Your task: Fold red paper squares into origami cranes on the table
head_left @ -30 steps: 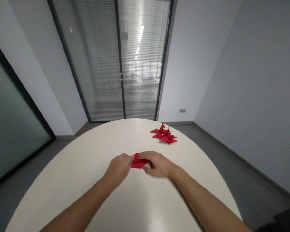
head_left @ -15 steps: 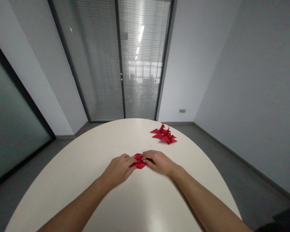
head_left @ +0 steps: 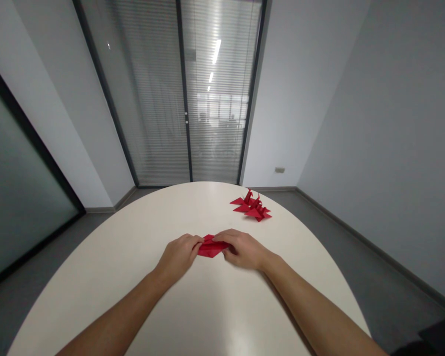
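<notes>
A small folded piece of red paper (head_left: 209, 248) lies on the white oval table (head_left: 141, 237), pinched between both of my hands. My left hand (head_left: 180, 256) grips its left end with curled fingers. My right hand (head_left: 242, 249) holds its right end, with the fingers laid over the top edge. Part of the paper is hidden under my fingers.
A small pile of finished red paper cranes (head_left: 252, 206) sits on the far right of the table. Beyond the table are glass doors with blinds (head_left: 185, 94), grey walls and grey floor. A dark object (head_left: 439, 336) shows at the bottom right corner.
My hands shifted slightly on the red paper, and a little more of it shows between them now. The paper stays in the same spot on the table.
</notes>
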`<move>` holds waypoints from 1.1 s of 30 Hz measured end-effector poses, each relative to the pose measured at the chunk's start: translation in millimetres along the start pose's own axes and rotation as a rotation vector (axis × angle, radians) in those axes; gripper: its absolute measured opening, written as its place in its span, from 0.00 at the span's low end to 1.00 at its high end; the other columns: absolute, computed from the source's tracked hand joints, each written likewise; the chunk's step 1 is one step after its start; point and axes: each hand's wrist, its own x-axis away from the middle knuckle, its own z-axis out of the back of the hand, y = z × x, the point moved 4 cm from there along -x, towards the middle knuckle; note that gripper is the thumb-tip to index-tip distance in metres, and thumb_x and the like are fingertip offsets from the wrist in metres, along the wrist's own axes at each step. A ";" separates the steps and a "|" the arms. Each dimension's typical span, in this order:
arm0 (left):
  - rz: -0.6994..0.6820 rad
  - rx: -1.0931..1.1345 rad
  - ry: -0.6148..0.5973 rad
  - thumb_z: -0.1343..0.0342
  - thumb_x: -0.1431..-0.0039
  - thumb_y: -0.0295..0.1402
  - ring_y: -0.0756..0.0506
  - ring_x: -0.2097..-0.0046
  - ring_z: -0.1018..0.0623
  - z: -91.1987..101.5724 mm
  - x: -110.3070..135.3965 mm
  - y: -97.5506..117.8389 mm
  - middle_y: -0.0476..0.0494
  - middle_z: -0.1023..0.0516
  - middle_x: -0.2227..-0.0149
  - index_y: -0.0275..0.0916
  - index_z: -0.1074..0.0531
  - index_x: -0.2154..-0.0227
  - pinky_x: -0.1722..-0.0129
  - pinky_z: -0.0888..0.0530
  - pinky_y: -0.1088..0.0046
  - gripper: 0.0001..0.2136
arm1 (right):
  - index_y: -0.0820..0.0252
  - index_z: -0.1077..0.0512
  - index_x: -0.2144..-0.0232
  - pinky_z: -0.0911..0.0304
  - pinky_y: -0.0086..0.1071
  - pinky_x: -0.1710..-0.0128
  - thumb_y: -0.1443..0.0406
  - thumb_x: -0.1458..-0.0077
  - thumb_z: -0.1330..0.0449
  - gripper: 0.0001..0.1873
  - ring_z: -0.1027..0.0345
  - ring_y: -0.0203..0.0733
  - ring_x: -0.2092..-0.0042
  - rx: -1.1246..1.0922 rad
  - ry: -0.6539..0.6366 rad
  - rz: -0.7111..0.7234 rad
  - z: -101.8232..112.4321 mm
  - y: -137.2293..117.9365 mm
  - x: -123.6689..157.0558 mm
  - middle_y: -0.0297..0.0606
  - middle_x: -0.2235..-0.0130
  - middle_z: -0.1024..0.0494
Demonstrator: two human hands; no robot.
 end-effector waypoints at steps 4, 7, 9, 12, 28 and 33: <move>0.014 0.024 0.015 0.53 0.32 0.31 0.43 0.54 0.21 2.2 1.7 1.9 0.42 0.19 0.56 0.42 0.24 0.53 0.51 0.27 0.65 0.13 | 0.53 0.28 0.44 0.35 0.39 0.44 0.71 0.39 0.47 0.23 0.29 0.44 0.46 0.011 -0.002 -0.003 0.2 0.2 -1.4 0.39 0.47 0.21; -0.010 0.063 0.041 0.51 0.33 0.33 0.43 0.54 0.21 6.4 3.8 6.3 0.41 0.19 0.55 0.41 0.26 0.50 0.51 0.27 0.64 0.13 | 0.54 0.26 0.47 0.35 0.38 0.45 0.70 0.36 0.48 0.19 0.28 0.44 0.48 0.030 0.010 -0.004 -0.7 2.3 -1.9 0.39 0.49 0.20; -0.046 0.075 0.045 0.47 0.35 0.36 0.42 0.55 0.22 8.5 4.6 9.6 0.41 0.20 0.55 0.41 0.26 0.49 0.52 0.27 0.64 0.14 | 0.55 0.25 0.49 0.34 0.37 0.46 0.69 0.35 0.49 0.17 0.27 0.43 0.49 0.041 0.018 -0.016 -1.5 4.8 -1.9 0.40 0.50 0.20; -0.072 0.056 0.025 0.43 0.38 0.35 0.41 0.54 0.22 8.5 3.7 11.9 0.42 0.19 0.55 0.42 0.25 0.50 0.52 0.27 0.64 0.14 | 0.56 0.25 0.50 0.34 0.36 0.47 0.67 0.33 0.50 0.16 0.27 0.43 0.49 0.048 0.026 -0.046 -1.7 7.7 -1.7 0.41 0.51 0.19; 0.051 0.022 0.226 0.52 0.32 0.31 0.43 0.57 0.21 13.9 1.9 2.3 0.44 0.18 0.58 0.41 0.24 0.57 0.54 0.26 0.67 0.11 | 0.56 0.25 0.49 0.33 0.37 0.51 0.62 0.36 0.42 0.15 0.26 0.46 0.53 -0.129 0.132 -0.170 6.1 8.4 -1.1 0.42 0.52 0.19; 0.072 0.165 0.311 0.51 0.33 0.32 0.43 0.57 0.21 11.7 2.0 0.6 0.42 0.18 0.57 0.40 0.25 0.56 0.53 0.26 0.65 0.11 | 0.58 0.23 0.55 0.32 0.38 0.54 0.62 0.39 0.39 0.12 0.25 0.46 0.55 -0.338 0.270 -0.243 4.5 21.4 -2.6 0.41 0.55 0.18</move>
